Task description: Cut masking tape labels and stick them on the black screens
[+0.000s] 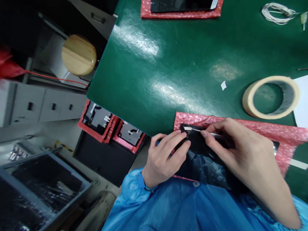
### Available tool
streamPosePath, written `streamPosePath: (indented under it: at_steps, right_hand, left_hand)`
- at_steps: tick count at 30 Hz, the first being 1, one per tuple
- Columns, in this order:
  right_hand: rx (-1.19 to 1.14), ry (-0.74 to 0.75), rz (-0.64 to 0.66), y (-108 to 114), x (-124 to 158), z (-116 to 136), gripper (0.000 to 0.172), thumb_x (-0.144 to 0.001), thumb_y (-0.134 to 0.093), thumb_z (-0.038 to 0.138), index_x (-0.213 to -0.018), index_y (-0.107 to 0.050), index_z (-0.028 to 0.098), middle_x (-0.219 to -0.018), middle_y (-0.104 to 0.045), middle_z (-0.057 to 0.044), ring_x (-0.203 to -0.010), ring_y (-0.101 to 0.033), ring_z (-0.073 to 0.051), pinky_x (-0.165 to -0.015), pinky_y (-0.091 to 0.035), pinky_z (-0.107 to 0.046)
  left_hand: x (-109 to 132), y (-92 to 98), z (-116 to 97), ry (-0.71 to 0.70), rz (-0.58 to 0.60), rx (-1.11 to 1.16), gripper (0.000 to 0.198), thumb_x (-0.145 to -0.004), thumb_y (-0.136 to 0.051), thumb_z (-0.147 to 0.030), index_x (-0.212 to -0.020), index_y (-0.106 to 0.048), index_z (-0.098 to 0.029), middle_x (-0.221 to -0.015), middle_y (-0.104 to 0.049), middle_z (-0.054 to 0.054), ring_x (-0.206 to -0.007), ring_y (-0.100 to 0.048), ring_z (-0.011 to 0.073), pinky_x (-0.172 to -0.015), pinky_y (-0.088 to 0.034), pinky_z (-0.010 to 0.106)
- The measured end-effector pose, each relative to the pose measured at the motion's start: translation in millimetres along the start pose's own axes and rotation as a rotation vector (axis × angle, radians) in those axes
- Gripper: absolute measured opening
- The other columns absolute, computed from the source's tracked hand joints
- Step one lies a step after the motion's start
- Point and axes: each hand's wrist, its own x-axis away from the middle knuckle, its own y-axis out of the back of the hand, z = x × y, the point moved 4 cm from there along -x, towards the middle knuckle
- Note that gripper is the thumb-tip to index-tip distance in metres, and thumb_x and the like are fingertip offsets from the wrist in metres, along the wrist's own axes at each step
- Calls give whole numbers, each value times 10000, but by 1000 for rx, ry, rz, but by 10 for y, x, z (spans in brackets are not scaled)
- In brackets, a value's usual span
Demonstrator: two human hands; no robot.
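A black glossy screen panel (204, 160) lies on a pink bubble-wrap sheet (284, 134) at the near edge of the green table (168, 64). My left hand (163, 157) curls its fingers over the panel's left end and pins it down. My right hand (240, 150) pinches thin metal tweezers (211, 134), whose tip touches a small white strip (189, 129) at the panel's top left corner. Blue sleeves cover both my arms.
A roll of masking tape (270, 98) lies to the right, with white paper (302, 99) beside it. Another panel on pink wrap (180, 8) sits at the far edge, a white cable coil (276, 12) at top right. Below left are panels in pink wrap (108, 123), a round wooden stool (79, 54) and a grey bin (43, 189).
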Motion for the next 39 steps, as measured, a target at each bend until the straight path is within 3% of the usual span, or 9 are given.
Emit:
streamPosePath:
  at_steps: [2, 7, 11, 16, 20, 27, 32, 39]
  right_hand:
    - [29, 56, -7, 27, -28, 12, 221, -1204, -642, 451, -1074, -704, 283, -963, -847, -28, -770, -803, -260, -650, -492, -396]
    - [169, 217, 25, 147, -177, -23, 376, -1255, -470, 495, -1021, -691, 300, -853, -747, -10, -733, -668, -247, -957, -439, -530]
    - [209, 261, 96, 169, -339, -96, 432, -1244, -455, 489, -937, -686, 293, -842, -685, -20, -770, -617, -245, -1015, -423, -545]
    - [225, 323, 101, 69, -543, -109, 329, -1211, -518, 380, -970, -727, 301, -905, -693, -31, -889, -627, -268, -1096, -423, -581]
    - [268, 398, 125, 16, -673, -88, 278, -1199, -557, 349, -994, -740, 308, -939, -718, -39, -949, -647, -284, -1129, -411, -620]
    - [365, 528, 157, 38, -815, -51, 312, -1199, -500, 292, -964, -704, 269, -895, -665, -36, -932, -619, -271, -1018, -445, -605]
    - [259, 407, 284, 26, -957, -88, 315, -1187, -628, 388, -923, -769, 289, -885, -701, -3, -1085, -669, -282, -1123, -445, -610]
    - [193, 382, 333, 4, -1034, -56, 350, -1182, -672, 453, -897, -774, 278, -907, -730, -22, -1123, -668, -294, -1090, -470, -571]
  left_hand:
    - [9, -5, 0, 8, -10, 10, 202, -1085, -724, -87, -1250, -744, -202, -1197, -915, 86, -1180, -891, 229, -1008, -574, 380]
    - [39, -17, 9, 47, -75, 43, 290, -1035, -789, -79, -1267, -700, -228, -1164, -870, 81, -1173, -871, 250, -993, -618, 385]
    - [31, -11, 20, 76, -107, 43, 260, -1065, -779, -129, -1269, -669, -246, -1212, -844, 102, -1145, -840, 243, -985, -661, 394]
    - [24, -10, 26, 83, -102, 66, 253, -1078, -775, -142, -1267, -641, -243, -1235, -855, 107, -1143, -830, 229, -986, -653, 377]
    - [51, -19, 41, 94, -95, 72, 285, -1059, -801, -155, -1270, -641, -259, -1275, -874, 110, -1160, -840, 247, -996, -639, 399]
    - [45, -23, 50, 81, -74, 84, 245, -1077, -775, -152, -1261, -644, -246, -1276, -899, 125, -1147, -861, 242, -972, -625, 393]
    - [36, -30, 46, 70, -79, 95, 168, -1119, -738, -158, -1241, -645, -228, -1247, -913, 133, -1142, -875, 223, -960, -626, 382]
    - [20, -32, 40, 60, -86, 91, 119, -1150, -710, -165, -1236, -646, -217, -1210, -919, 127, -1146, -886, 204, -956, -622, 369]
